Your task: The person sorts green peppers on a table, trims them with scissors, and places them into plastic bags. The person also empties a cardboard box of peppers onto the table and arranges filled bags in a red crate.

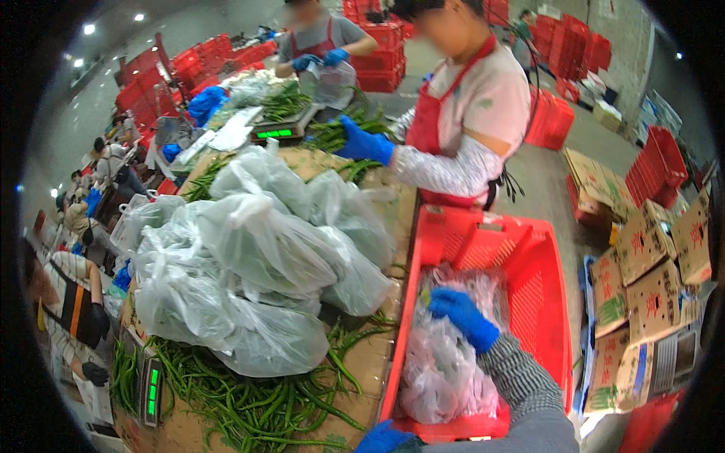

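Observation:
My right hand (464,315), in a blue glove, reaches into a red plastic crate (538,283). Its fingers are bent and closed at the top of a clear plastic bag (438,362), with a small yellow-green bit at the fingertips. Several such bags lie bunched in the crate; their contents are hard to make out. Low in the picture, my left hand (384,438), also blue-gloved, is by the crate's near left corner, partly cut off, its fingers not clear. Loose green chili peppers (264,404) cover the near cardboard tabletop (374,370) to its left.
Filled, tied plastic bags (264,249) are heaped mid-table. A scale (151,389) with green digits stands near left, another scale (285,130) farther back. A co-worker in a red apron (445,98) handles peppers across the table. Cardboard boxes (649,302) and red crates stand at right.

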{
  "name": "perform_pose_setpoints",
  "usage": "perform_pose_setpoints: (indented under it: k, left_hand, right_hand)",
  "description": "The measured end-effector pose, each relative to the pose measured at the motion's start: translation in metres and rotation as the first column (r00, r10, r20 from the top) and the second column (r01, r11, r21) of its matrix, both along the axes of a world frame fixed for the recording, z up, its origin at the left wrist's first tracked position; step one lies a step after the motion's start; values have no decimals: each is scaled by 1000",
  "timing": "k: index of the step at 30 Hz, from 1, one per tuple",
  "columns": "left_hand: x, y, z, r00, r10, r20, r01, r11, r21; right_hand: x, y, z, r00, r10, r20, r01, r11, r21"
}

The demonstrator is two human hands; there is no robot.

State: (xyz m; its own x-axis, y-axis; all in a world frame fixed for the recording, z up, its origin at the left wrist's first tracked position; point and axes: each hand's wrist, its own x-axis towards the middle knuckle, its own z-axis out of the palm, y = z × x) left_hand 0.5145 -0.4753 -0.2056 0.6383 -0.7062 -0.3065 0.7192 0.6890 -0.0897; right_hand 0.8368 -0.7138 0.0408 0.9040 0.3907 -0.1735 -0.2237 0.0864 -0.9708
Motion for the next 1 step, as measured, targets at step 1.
perform_pose_setpoints:
  k: [1]
  left_hand:
    - [10,1,-2,1000,13,22,-13,1000,4]
  right_hand:
    - [-16,12,27,972,209,-105,-212,977,-19]
